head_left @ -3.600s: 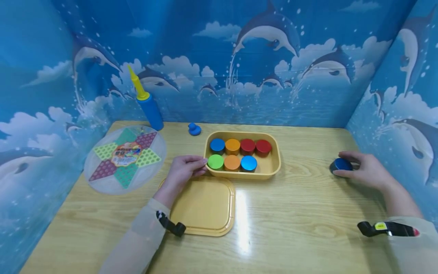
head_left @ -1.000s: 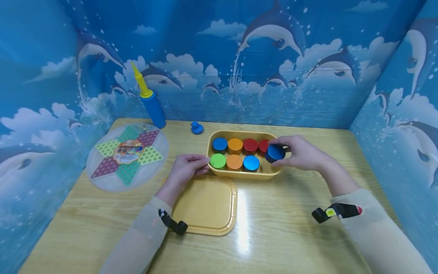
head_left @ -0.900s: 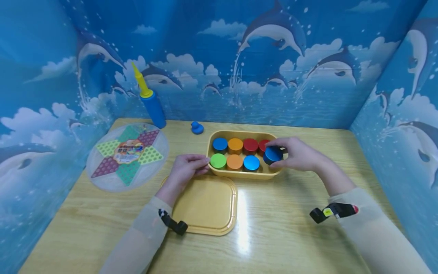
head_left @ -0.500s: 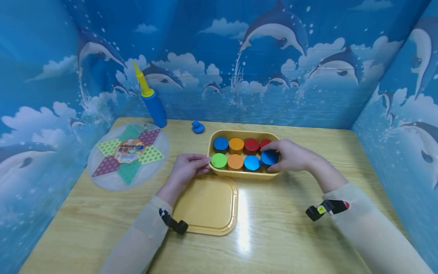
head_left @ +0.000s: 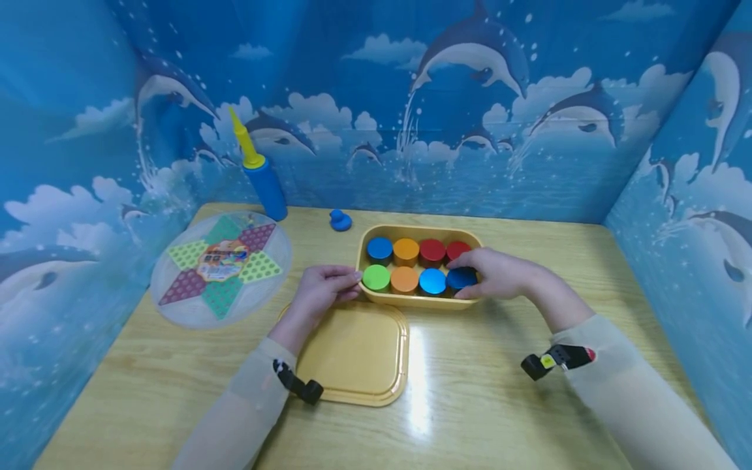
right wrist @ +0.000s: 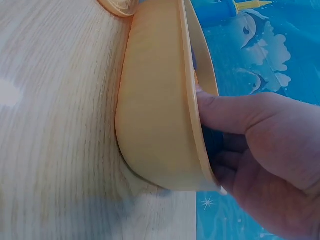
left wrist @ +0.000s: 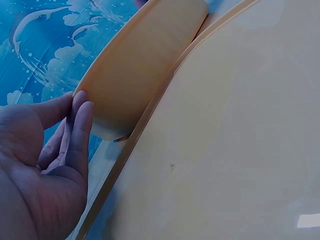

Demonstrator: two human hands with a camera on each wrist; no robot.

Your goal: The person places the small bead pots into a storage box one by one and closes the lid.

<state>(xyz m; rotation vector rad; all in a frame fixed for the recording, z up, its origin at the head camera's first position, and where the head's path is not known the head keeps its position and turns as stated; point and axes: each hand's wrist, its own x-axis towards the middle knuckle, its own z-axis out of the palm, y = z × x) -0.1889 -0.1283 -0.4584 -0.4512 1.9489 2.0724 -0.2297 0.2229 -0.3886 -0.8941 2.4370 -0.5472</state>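
A yellow plastic box point(head_left: 420, 301) holds two rows of short round cylinders with coloured tops: blue, orange, red and green. My left hand point(head_left: 323, 290) pinches the box's left rim between thumb and fingers; in the left wrist view the fingertips point(left wrist: 82, 97) are right at the rim. My right hand point(head_left: 499, 273) reaches over the right end and grips a dark blue cylinder point(head_left: 461, 278) in the front right corner, beside a lighter blue cylinder point(head_left: 432, 281). In the right wrist view the thumb crosses the rim and the other fingers are inside, partly hidden by the wall.
A yellow lid point(head_left: 358, 352) lies flat in front of the box, partly under the left wrist. To the left is a round star-patterned game board point(head_left: 220, 267). Behind stand a blue pump point(head_left: 267, 189) with a yellow nozzle and a small blue duck point(head_left: 340, 220).
My right hand has brought the dark blue cylinder from the table's right side over to the box and lowered it into the front right corner. My left hand has stayed at the rim.
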